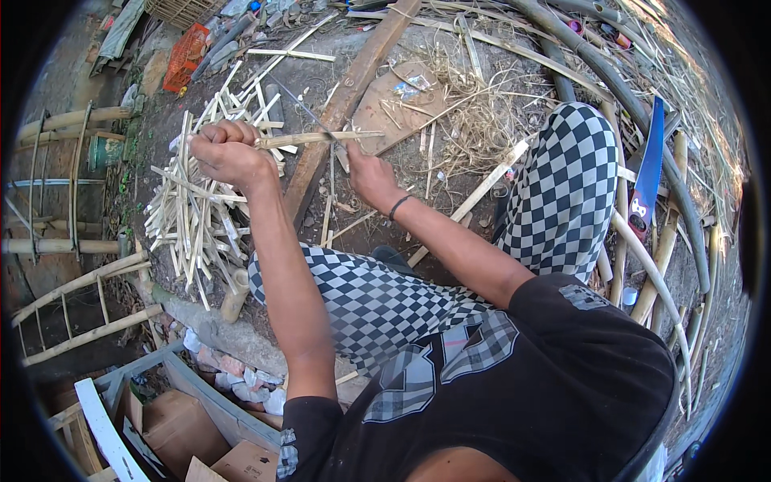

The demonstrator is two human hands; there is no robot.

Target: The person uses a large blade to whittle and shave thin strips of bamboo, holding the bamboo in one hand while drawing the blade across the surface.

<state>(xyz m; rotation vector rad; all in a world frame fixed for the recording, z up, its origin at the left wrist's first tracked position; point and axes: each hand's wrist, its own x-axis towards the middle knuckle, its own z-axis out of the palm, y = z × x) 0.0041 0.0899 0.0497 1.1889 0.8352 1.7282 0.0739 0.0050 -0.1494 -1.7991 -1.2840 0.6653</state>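
My left hand is closed round one end of a split bamboo strip, which points across to the right. A long thin knife blade crosses the strip near its far half, slanting up to the left. My right hand, with a dark band on its wrist, is closed at the lower end of this knife; its handle is mostly hidden by the fingers. Beneath the strip runs a brown wooden beam, laid at a slant. Under and beside my left hand lies a heap of pale split bamboo sticks.
Right of the beam lies a flat board beside a tangle of shavings. A blue-bladed saw and several poles lie beyond my right knee. An orange crate stands far left; cardboard boxes sit near left.
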